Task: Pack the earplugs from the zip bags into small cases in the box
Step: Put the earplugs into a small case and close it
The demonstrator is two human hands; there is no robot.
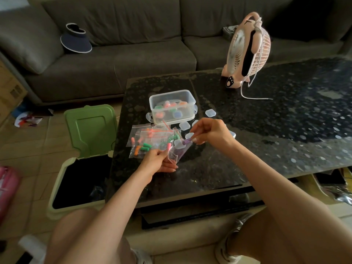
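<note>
A: Left hand [158, 160]?
B: In front of the clear box [171, 92], nearer the viewer; fingers and thumb curled round the lower end of a zip bag [178, 152]; bag slanting up toward the box, purple earplugs inside.
A: Right hand [211, 132]?
B: Just in front of the box, toward its right corner; thumb and fingertips pinching a purple earplug [187, 141] at the bag's mouth.
A: Inside the box?
B: Small cases [177, 114] with orange, green and blue showing through the walls; number hard to tell.
A: Around the box?
B: Loose cases [211, 113], clear, just beside its front and right side; a heap of other zip bags [146, 138] in front and to the left, with orange, pink and green earplugs; a pink fan [247, 50] behind and to the right, on the same dark table [285, 134]; a green-lidded bin [91, 128], lid raised, to the left on the floor.
</note>
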